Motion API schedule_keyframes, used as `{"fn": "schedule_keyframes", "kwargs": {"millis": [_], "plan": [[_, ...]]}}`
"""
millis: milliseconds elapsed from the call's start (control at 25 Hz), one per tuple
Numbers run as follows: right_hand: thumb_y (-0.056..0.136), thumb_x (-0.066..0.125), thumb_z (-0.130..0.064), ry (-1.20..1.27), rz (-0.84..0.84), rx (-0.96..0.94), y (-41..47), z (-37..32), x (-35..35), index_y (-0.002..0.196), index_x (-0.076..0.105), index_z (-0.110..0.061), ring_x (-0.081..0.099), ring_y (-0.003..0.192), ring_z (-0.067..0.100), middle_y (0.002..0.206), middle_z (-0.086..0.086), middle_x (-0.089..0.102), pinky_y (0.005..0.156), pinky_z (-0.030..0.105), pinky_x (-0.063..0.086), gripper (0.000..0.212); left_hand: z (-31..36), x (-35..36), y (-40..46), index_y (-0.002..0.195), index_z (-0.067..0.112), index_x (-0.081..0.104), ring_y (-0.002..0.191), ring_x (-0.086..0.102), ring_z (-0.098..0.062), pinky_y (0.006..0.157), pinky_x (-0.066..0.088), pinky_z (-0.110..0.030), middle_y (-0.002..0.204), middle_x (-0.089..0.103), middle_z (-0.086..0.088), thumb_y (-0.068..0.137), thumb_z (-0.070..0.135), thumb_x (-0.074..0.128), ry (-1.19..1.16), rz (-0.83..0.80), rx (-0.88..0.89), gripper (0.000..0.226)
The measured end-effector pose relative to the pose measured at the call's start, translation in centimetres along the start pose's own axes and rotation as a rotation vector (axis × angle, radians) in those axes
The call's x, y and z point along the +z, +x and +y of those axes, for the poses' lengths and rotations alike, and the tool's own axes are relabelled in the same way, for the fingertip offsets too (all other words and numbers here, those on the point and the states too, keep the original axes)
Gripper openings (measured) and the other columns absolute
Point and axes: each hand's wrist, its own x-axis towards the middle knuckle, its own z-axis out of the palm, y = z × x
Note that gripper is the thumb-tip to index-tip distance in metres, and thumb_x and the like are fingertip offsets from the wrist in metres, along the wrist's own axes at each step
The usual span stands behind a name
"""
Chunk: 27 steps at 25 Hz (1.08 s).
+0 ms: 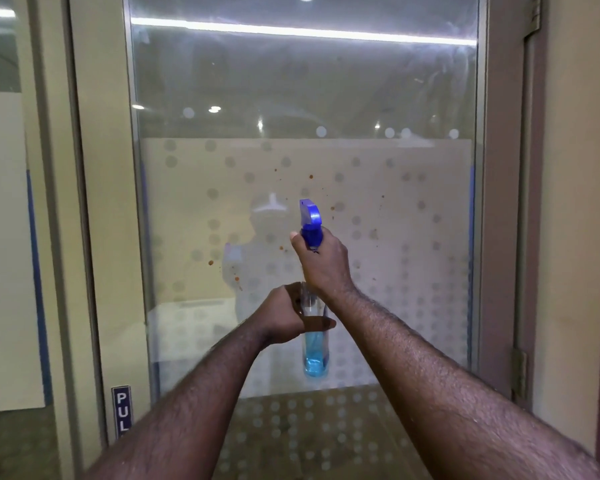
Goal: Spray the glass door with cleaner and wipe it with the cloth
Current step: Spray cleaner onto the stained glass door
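"PUL" sign (122,412) beside glass door (413,98)

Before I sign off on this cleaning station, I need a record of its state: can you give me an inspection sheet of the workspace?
Surface: glass door with a frosted dotted band; brown spots spattered across its middle.
Job's things: spray bottle, blue trigger head, a little blue cleaner at the bottom, nozzle aimed at the glass. No cloth seen.
Clutter: nothing seen.
Hands: right hand grips the bottle's neck below the trigger head; left hand holds the clear body.
Cables: nothing seen.
Surroundings: beige door frame, a partly visible PULL sign at lower left, hinge at right, ceiling lights reflected in the glass.
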Motion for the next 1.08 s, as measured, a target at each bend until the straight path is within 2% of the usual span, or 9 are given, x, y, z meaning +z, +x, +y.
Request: {"fn": "schedule_keyframes", "kwargs": {"millis": [80, 320, 520, 760, 920, 1000, 1080], "plan": [[0.091, 0.057, -0.038, -0.014, 0.027, -0.002, 0.5, 0.9, -1.7, 0.070, 0.045, -0.028, 0.044, 0.059, 0.006, 0.064, -0.010, 0.048, 0.059, 0.024, 0.035, 0.026, 1.1, 1.5, 1.0, 0.104, 0.017, 0.067, 0.089, 0.069, -0.009, 0.072, 0.053, -0.022, 0.094, 0.072, 0.005, 0.073, 0.027, 0.086, -0.009, -0.031, 0.017, 0.038], [0.089, 0.058, -0.037, -0.041, 0.094, -0.010, 1.7, 3.4, -6.6, 0.069, 0.046, -0.028, 0.046, 0.061, 0.009, 0.065, -0.009, 0.049, 0.061, 0.027, 0.039, 0.026, 3.7, 5.7, 3.6, 0.103, 0.017, 0.066, 0.092, 0.071, -0.011, 0.081, 0.059, -0.030, 0.097, 0.073, 0.002, 0.074, 0.023, 0.085, -0.033, -0.100, 0.057, 0.035], [0.088, 0.058, -0.039, -0.076, 0.183, -0.008, 1.8, 4.6, -9.8, 0.068, 0.045, -0.029, 0.046, 0.062, 0.008, 0.064, -0.012, 0.049, 0.065, 0.030, 0.043, 0.026, 5.3, 8.8, 5.1, 0.097, 0.021, 0.064, 0.083, 0.069, -0.002, 0.070, 0.055, -0.020, 0.091, 0.071, 0.008, 0.073, 0.020, 0.086, -0.056, -0.136, 0.082, 0.033], [0.088, 0.058, -0.038, -0.079, 0.232, 0.027, 1.3, 6.9, -13.1, 0.071, 0.048, -0.029, 0.054, 0.066, 0.013, 0.067, -0.009, 0.054, 0.068, 0.032, 0.047, 0.022, 5.8, 12.4, 6.4, 0.100, 0.018, 0.065, 0.093, 0.071, -0.016, 0.085, 0.060, -0.040, 0.099, 0.074, 0.000, 0.067, 0.031, 0.089, -0.007, -0.181, 0.118, 0.042], [0.089, 0.058, -0.037, -0.054, 0.253, 0.072, 0.2, 8.6, -14.3, 0.079, 0.052, -0.028, 0.053, 0.069, 0.009, 0.072, -0.010, 0.055, 0.068, 0.028, 0.045, 0.016, 5.3, 14.7, 6.6, 0.104, 0.017, 0.065, 0.095, 0.070, -0.016, 0.088, 0.060, -0.042, 0.103, 0.073, 0.001, 0.066, 0.034, 0.088, 0.009, -0.212, 0.129, 0.047], [0.089, 0.058, -0.037, -0.055, 0.279, 0.104, -0.5, 9.7, -14.8, 0.074, 0.050, -0.028, 0.052, 0.065, 0.010, 0.068, -0.010, 0.053, 0.065, 0.027, 0.041, 0.019, 4.8, 15.8, 6.6, 0.110, 0.015, 0.065, 0.099, 0.068, -0.014, 0.090, 0.059, -0.040, 0.108, 0.071, 0.001, 0.066, 0.036, 0.088, 0.024, -0.253, 0.114, 0.054], [0.088, 0.059, -0.037, -0.062, 0.290, 0.147, -1.4, 10.9, -15.3, 0.070, 0.048, -0.028, 0.055, 0.066, 0.016, 0.066, -0.008, 0.053, 0.064, 0.030, 0.044, 0.023, 4.1, 17.1, 6.5, 0.112, 0.015, 0.064, 0.100, 0.068, -0.013, 0.091, 0.059, -0.040, 0.109, 0.071, 0.002, 0.063, 0.039, 0.089, 0.026, -0.287, 0.086, 0.060]]}}
